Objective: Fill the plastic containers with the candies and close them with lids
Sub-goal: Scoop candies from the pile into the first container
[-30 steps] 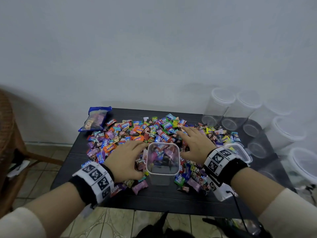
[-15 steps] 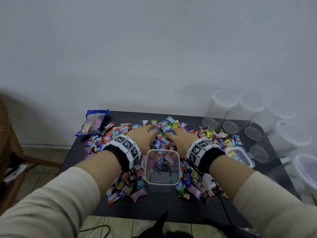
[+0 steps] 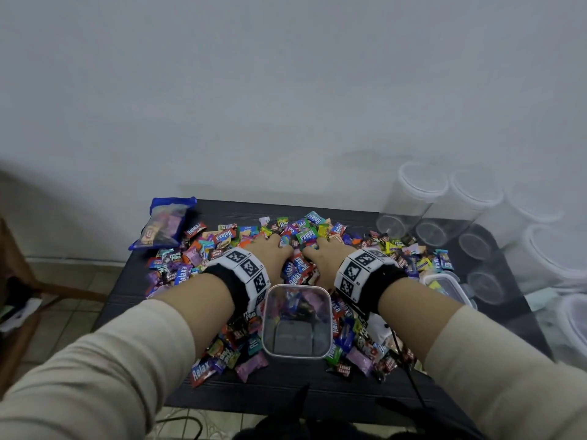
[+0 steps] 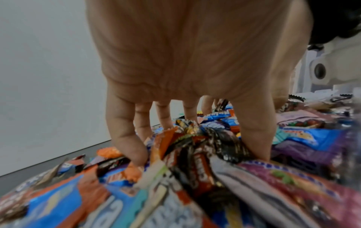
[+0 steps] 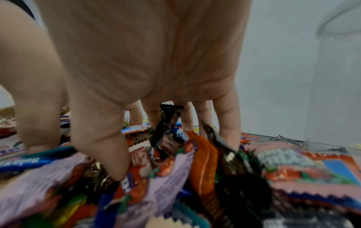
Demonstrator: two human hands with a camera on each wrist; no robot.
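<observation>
Crinkly foil and plastic wrappers, the candies (image 3: 241, 246) heaped across the dark tabletop (image 3: 286, 393); left hand (image 3: 270, 249) and right hand (image 3: 324, 254) sunk side by side into the far part of the heap, just beyond the clear rectangular container (image 3: 297, 322); fingers (image 4: 125, 135) of the left spread and curling down round a bunch of wrappers, thumb closing from the other side; fingers (image 5: 227, 123) of the right doing likewise, candies gathered under the palm; probably placed so to rake a double handful back toward the open mouth, which stands nearest the body and looks barely filled; no lid on it yet. Off to the right, a second small container (image 3: 444, 284) with some candy inside, and a cluster of tall clear lidded jars (image 3: 419, 198) waiting; at the far left corner, a blue candy bag (image 3: 165, 223). Behind, a plain pale wall (image 3: 286, 90); below left, tiled floor (image 3: 63, 287) and a wooden chair (image 3: 12, 281).
</observation>
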